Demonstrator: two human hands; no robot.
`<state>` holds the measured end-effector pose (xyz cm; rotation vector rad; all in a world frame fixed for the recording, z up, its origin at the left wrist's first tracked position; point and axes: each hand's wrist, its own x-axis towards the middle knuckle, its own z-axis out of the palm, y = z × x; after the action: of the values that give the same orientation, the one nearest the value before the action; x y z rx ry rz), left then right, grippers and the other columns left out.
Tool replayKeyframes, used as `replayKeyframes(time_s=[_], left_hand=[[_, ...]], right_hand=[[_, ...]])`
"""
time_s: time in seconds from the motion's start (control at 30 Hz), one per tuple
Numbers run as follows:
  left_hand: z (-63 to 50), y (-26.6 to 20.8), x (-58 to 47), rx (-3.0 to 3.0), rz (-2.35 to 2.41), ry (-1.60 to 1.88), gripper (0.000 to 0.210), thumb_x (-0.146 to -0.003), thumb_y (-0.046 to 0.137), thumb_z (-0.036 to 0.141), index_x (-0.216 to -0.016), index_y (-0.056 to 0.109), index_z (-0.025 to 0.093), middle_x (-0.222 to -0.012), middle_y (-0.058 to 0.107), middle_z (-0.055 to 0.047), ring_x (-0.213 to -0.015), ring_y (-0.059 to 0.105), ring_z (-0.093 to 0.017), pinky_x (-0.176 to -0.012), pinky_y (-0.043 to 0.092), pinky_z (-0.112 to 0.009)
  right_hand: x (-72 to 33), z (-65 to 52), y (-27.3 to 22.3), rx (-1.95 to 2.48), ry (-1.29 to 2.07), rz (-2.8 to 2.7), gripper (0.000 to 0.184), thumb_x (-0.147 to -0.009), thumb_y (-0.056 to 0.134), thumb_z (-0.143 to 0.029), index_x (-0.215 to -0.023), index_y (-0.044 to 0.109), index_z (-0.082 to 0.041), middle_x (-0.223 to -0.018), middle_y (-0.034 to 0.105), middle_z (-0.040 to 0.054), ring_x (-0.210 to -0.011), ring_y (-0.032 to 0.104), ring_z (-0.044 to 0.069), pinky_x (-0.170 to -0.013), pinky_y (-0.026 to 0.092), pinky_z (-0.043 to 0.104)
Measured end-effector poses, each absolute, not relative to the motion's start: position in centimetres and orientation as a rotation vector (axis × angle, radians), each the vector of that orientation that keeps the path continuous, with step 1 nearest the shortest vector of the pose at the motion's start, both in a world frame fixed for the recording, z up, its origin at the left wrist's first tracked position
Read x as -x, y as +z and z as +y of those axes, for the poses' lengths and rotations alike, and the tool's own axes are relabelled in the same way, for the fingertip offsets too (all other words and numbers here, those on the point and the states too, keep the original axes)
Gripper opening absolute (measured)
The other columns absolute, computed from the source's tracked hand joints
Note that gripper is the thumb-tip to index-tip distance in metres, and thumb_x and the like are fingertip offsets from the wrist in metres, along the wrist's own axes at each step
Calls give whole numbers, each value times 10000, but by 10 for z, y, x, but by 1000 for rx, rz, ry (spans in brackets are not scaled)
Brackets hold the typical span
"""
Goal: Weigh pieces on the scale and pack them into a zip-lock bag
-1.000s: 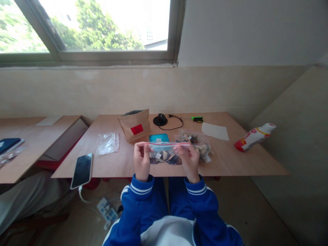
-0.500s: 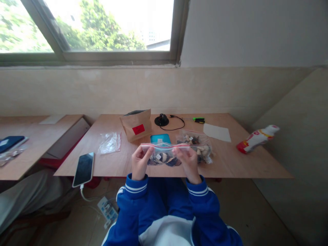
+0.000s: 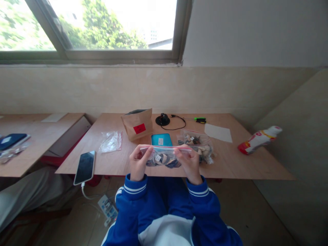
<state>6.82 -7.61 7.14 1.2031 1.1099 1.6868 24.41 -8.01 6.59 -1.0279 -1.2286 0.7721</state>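
A clear zip bag (image 3: 162, 160) with a red-lined top edge is stretched between my hands, above the front part of the table. It holds dark and pale flat pieces and a small white label. My left hand (image 3: 138, 163) pinches the left end of its zip strip. At the other end, my right hand (image 3: 190, 164) grips the strip between thumb and fingers. Beyond the right hand lie filled clear bags (image 3: 205, 151) of similar dark and pale pieces. Just behind the held bag is a blue flat object (image 3: 162, 139) with a white label, partly covered.
A brown paper pouch (image 3: 138, 126) stands at the back, beside a black round-based device (image 3: 162, 119) with a cable. Clear bags (image 3: 110, 141) and a phone (image 3: 85, 167) lie left. A white sheet (image 3: 218, 132), a green-black tool (image 3: 200, 120) and a bottle (image 3: 258, 140) are right.
The held bag's top edge was wavy and slightly parted; it is now pulled straighter, with the hands a little farther apart. The view has shifted slightly.
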Motion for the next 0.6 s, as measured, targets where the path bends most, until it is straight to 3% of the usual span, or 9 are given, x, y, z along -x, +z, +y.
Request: replayKeyframes(time_s=[0.6], left_hand=[[-77, 76, -69, -1363, 1073, 1532, 194, -742, 745, 340, -807, 715, 160, -745, 698, -38, -662, 631, -138, -584, 493, -213]], right_hand=[[-244, -76, 64, 1076, 857, -1238, 176, -775, 714, -353, -780, 733, -179, -747, 720, 21, -696, 662, 170, -659, 541, 275]])
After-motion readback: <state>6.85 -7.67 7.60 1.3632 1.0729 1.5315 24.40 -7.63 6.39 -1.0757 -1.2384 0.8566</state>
